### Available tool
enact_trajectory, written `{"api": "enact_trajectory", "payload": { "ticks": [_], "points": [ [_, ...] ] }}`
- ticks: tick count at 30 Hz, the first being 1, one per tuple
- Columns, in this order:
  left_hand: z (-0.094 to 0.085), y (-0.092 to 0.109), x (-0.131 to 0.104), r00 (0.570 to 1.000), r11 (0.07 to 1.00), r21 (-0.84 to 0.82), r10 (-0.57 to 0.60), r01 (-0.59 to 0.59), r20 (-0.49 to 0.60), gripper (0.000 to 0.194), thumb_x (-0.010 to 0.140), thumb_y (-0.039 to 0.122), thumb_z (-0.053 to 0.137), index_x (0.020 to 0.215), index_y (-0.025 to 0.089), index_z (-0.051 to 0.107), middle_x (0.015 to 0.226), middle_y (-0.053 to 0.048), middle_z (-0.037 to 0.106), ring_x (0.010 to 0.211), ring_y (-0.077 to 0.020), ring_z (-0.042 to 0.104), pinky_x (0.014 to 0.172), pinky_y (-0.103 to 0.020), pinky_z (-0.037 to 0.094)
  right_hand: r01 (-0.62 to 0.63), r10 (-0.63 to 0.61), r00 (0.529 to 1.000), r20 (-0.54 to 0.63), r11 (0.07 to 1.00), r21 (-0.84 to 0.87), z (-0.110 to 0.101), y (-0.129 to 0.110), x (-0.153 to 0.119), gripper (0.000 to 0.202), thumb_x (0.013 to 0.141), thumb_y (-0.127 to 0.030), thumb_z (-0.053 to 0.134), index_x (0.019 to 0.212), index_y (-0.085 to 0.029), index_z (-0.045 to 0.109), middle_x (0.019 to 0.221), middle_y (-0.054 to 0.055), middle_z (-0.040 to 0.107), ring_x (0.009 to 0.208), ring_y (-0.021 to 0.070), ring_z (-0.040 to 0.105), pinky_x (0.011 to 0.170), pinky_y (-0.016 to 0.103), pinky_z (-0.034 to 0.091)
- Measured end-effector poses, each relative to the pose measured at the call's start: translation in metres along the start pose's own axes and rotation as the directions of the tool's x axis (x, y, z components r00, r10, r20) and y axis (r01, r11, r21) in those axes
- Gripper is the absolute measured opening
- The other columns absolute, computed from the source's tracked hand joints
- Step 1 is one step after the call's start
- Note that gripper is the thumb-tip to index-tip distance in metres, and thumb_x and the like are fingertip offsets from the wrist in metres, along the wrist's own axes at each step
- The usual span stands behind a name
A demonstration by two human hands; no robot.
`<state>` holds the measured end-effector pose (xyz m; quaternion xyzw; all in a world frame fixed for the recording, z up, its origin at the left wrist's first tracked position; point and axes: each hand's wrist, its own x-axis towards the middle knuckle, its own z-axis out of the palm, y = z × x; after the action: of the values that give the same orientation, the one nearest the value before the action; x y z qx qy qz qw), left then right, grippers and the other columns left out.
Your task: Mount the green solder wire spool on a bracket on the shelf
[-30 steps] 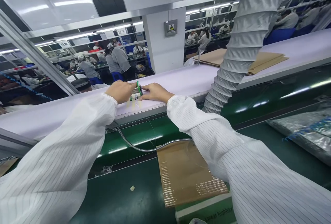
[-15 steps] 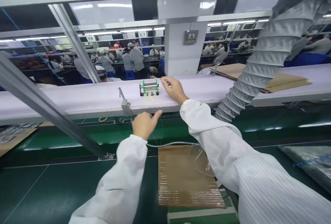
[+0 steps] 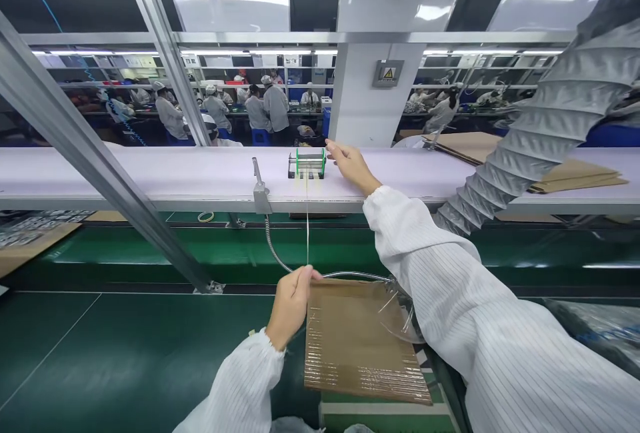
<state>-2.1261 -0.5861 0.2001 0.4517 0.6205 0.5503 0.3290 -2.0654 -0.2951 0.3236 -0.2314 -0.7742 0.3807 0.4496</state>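
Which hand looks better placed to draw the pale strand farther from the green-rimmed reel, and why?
Left, probably: the left hand pinches the strand in front of the white shelf, while the right hand is beside the green-rimmed reel.

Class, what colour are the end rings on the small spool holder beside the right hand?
Bright green end rings, clearest in the head view.

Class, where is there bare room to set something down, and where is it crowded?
Bare: the white shelf between slanted strut and lever clamp, and between right hand and cardboard sheets; also the green surface left of the left sleeve. Crowded: around the reel holder, where a strand runs to the left hand.
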Motion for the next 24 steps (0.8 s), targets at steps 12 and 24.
{"api": "enact_trajectory", "payload": {
  "ticks": [12,24],
  "points": [
    [-0.011,-0.031,-0.038,0.981,0.984,-0.047,-0.168,0.173,0.100,0.056,0.099,0.059,0.038,0.090,0.015,0.071,0.047,0.005,0.045,0.048,-0.0104,0.042,0.074,-0.029,0.043,-0.169,0.152,0.975,0.164,0.981,0.096,0.003,0.000,0.018,0.047,0.089,-0.053,0.066,0.124,-0.022,0.067,0.132,0.009,0.064,0.116,0.0246,0.059,0.100,0.044,0.049],
    [-0.005,-0.047,-0.047,0.952,0.968,-0.034,-0.236,0.247,0.195,0.058,0.098,0.062,0.038,0.094,0.015,0.073,0.052,0.000,0.054,0.049,-0.0124,0.046,0.053,-0.024,0.038,-0.244,0.212,0.964,0.161,0.946,0.216,0.000,0.012,0.009,0.078,0.093,-0.074,0.038,0.156,-0.028,0.031,0.164,0.008,0.026,0.142,0.0289,0.041,0.110,0.045,0.043]
  ]
}}
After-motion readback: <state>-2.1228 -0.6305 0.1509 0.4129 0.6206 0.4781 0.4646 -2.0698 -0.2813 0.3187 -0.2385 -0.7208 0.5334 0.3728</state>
